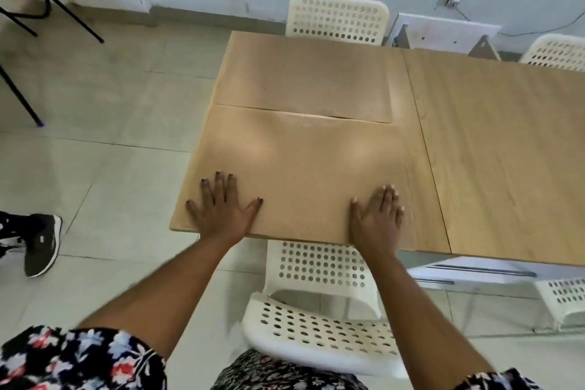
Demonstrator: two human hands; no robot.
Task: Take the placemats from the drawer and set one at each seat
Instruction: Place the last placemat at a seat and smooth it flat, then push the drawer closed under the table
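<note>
Two tan cork placemats lie on the left end of the wooden table [493,149]. The near placemat [304,168] reaches the table's front edge, above a white perforated chair [319,313]. The far placemat [304,79] lies just beyond it, in front of another white chair [338,17]; their edges meet or slightly overlap. My left hand [221,206] rests flat, fingers spread, on the near mat's left front corner. My right hand [380,215] rests flat on its right front corner. Neither hand grips anything. No drawer is in view.
Two more white chairs show at the far right [557,52] and near right [563,301]. Another person's dark shoe [42,244] stands on the tiled floor at the left. Black metal legs [47,0] cross the upper left corner.
</note>
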